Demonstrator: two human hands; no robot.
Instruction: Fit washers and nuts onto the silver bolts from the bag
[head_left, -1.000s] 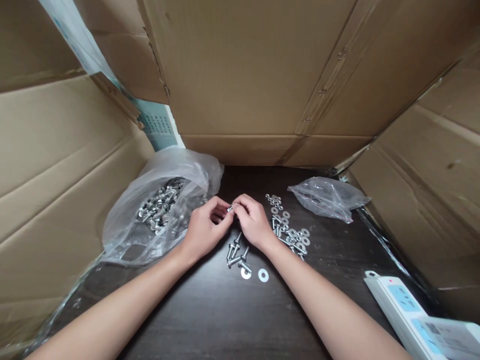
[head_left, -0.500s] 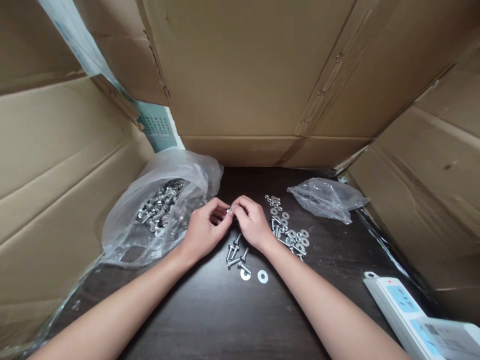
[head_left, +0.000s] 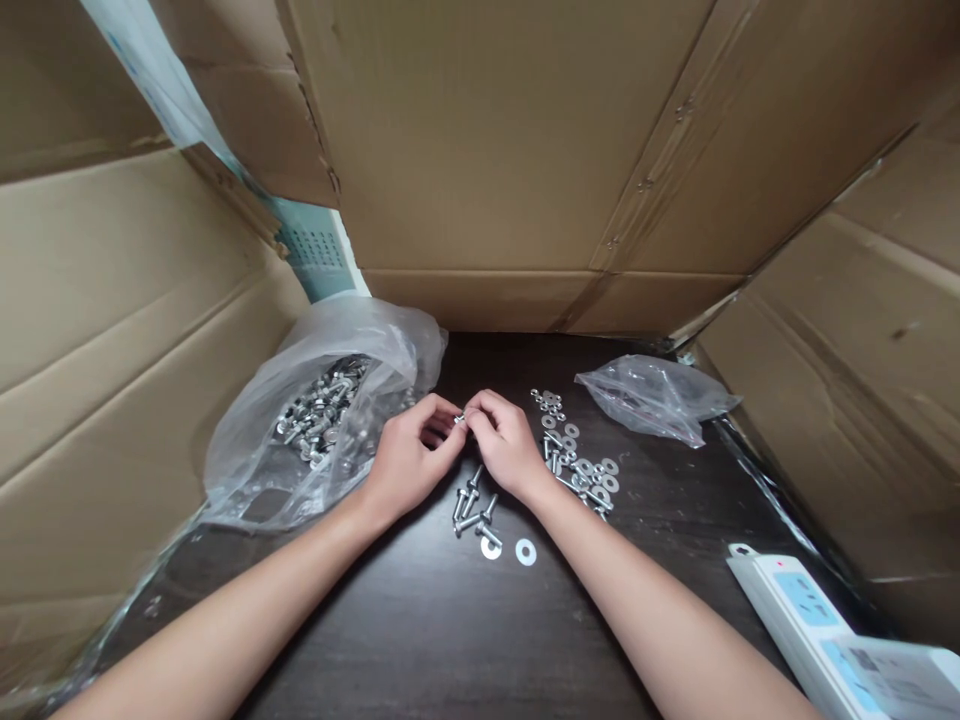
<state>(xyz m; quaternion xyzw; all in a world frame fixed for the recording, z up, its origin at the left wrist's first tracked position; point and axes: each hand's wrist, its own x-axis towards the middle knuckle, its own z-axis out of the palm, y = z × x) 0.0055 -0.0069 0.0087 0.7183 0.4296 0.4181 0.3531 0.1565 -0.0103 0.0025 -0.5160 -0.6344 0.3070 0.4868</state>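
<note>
My left hand (head_left: pixel 416 448) and my right hand (head_left: pixel 504 445) meet fingertip to fingertip above the table. Pinched between them is a small shiny metal fastener (head_left: pixel 460 418), mostly covered by the fingers, so its exact kind is hidden. Just below my hands lies a small group of bolts (head_left: pixel 466 522), some with nuts on their shanks. Two flat washers, one bare washer (head_left: pixel 526 552) and one washer (head_left: pixel 490 549) partly under a bolt, rest in front of them. Right of my right hand spreads a loose pile of bolts, nuts and washers (head_left: pixel 589 480).
A clear plastic bag (head_left: pixel 247 440) full of metal fasteners (head_left: pixel 322 410) stands open at the left. Another clear bag (head_left: pixel 652 395) lies at the back right. A white power strip (head_left: pixel 799 600) sits front right. Cardboard walls (head_left: pixel 487 150) enclose the dark table (head_left: pixel 420 640).
Almost nothing differs. Both hands keep their pinch on the fastener in the same place, with only a very slight shift of the whole view.
</note>
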